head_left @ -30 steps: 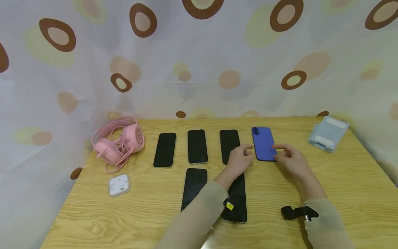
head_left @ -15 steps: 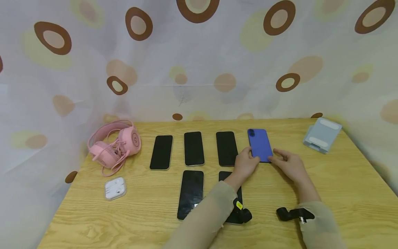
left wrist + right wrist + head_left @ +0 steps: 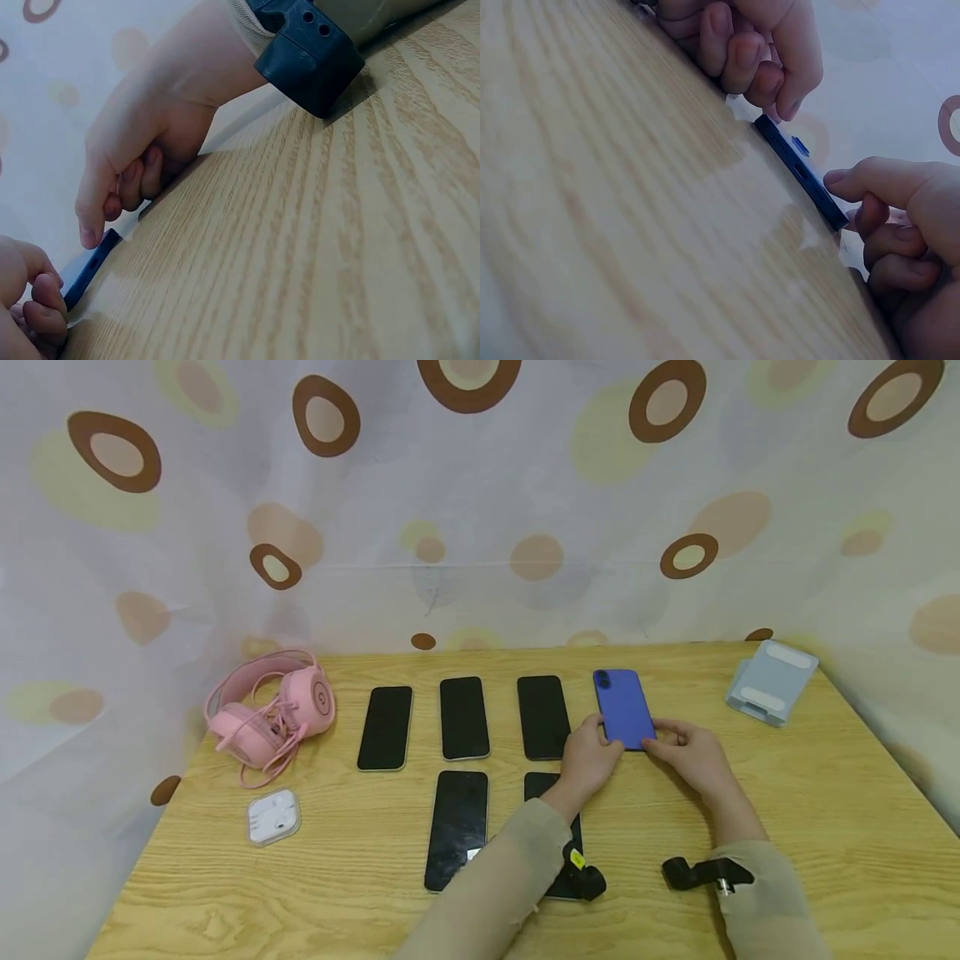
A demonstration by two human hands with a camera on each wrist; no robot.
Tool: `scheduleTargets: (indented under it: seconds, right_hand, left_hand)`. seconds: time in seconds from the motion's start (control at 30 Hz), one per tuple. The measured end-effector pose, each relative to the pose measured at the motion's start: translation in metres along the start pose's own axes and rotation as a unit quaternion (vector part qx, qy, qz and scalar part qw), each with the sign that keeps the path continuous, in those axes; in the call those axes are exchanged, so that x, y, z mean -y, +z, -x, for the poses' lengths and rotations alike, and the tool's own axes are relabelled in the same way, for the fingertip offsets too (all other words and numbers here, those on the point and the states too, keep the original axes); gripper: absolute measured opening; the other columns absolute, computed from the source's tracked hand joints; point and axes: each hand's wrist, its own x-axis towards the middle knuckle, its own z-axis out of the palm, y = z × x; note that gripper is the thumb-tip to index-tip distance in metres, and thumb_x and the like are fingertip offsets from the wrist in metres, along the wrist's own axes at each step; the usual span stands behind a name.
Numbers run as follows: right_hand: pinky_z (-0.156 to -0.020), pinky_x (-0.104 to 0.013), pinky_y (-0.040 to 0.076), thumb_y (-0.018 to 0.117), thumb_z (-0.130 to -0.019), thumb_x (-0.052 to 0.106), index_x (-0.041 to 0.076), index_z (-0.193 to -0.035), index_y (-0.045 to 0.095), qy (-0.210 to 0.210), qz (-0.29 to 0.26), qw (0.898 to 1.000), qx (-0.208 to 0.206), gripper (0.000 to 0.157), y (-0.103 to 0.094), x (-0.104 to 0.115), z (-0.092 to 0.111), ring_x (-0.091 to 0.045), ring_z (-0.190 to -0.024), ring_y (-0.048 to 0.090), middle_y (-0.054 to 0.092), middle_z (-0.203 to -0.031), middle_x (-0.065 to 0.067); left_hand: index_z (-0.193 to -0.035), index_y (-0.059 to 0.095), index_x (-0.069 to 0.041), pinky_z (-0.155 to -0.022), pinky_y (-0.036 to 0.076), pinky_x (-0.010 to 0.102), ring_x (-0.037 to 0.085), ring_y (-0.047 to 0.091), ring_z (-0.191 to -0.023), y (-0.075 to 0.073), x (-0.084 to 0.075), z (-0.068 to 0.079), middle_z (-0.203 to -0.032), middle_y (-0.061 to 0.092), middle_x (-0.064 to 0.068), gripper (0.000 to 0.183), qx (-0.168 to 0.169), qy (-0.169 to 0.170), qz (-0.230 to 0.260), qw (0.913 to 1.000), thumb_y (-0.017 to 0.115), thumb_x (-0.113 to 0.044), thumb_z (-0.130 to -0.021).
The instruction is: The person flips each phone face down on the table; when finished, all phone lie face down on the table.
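A blue smartphone point(image 3: 624, 706) lies back up on the wooden table, its camera at the far left corner. My left hand point(image 3: 588, 762) holds its near left corner, the index finger along the side edge and the thumb at the corner. On the opposite corner, my right hand point(image 3: 693, 762) has thumb and index finger in the same kind of hold. The right wrist view shows the phone's bottom edge point(image 3: 799, 172) with its charging port, low over the wood between both hands. Beneath my left wrist lies a black-screened phone point(image 3: 542, 785), partly hidden by the forearm.
Several more phones lie screen up to the left, such as a black phone point(image 3: 543, 717) right beside my left hand. Pink headphones point(image 3: 273, 714) and boxed white earphones point(image 3: 273, 817) sit at the left. A light blue stand point(image 3: 772, 682) is at the back right, before a patterned cloth point(image 3: 480, 485).
Both hands have closed in on the blue phone's near corners from either side. The left hand has come right, off the black phone. The head view has shifted slightly.
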Motion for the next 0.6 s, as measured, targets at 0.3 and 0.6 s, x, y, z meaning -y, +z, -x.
scheduleTargets:
  seconds: [0.3, 0.6]
  right_hand:
    - [-0.062, -0.020, 0.039, 0.065, -0.091, 0.029, -0.010, -0.132, 0.048, 0.048, -0.061, 0.997, 0.000, 0.059, -0.0015, 0.0035, 0.0003, -0.007, -0.066, 0.046, 0.052, -0.070, 0.004]
    - [-0.059, -0.019, 0.038, 0.064, -0.091, 0.029, -0.009, -0.131, 0.049, 0.068, -0.089, 0.994, -0.004, 0.057, -0.0011, 0.0006, -0.0010, -0.003, -0.065, 0.044, 0.049, -0.069, 0.009]
  left_hand:
    - [-0.132, 0.053, -0.002, -0.046, 0.027, 0.021, 0.007, 0.030, -0.040, -0.0002, -0.0008, 0.0001, -0.050, 0.037, -0.007, 0.048, -0.004, 0.013, -0.022, 0.9997, 0.060, -0.007, -0.085]
    - [-0.132, 0.054, -0.003, -0.043, 0.022, 0.022, 0.006, 0.025, -0.037, 0.0000, 0.0002, 0.0015, -0.046, 0.033, -0.008, 0.047, -0.001, 0.017, -0.032, 0.9993, 0.059, -0.009, -0.085]
